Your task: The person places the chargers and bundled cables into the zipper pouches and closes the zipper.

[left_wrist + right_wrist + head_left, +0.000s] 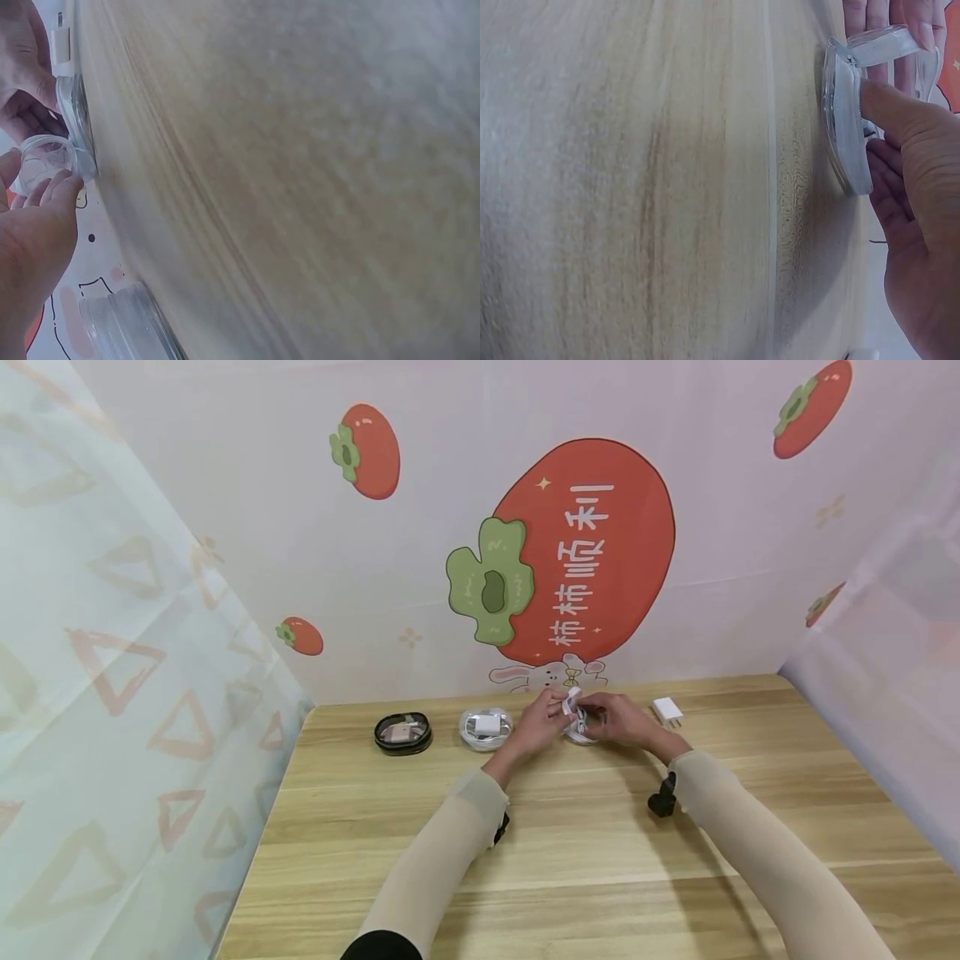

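Both hands are at a small round clear zippered case [580, 735] near the back of the table. Its lid [885, 46] stands raised from the body, as the right wrist view shows. My left hand [536, 724] grips this raised lid between thumb and fingers. On the other side, my right hand [624, 723] holds the case body [846, 124] at its rim, thumb on the zipper edge. Inside the case, a white cable shows in part, and the fingers hide the rest. A white plug charger [666, 710] lies to the right of the right hand.
Left of the hands, a second clear round case [486, 729] holds a white charger. Farther left lies a black-rimmed case [402, 733] with contents inside. A printed backdrop [420, 568] rises behind the wooden table [375, 860], with cloth sides left and right.
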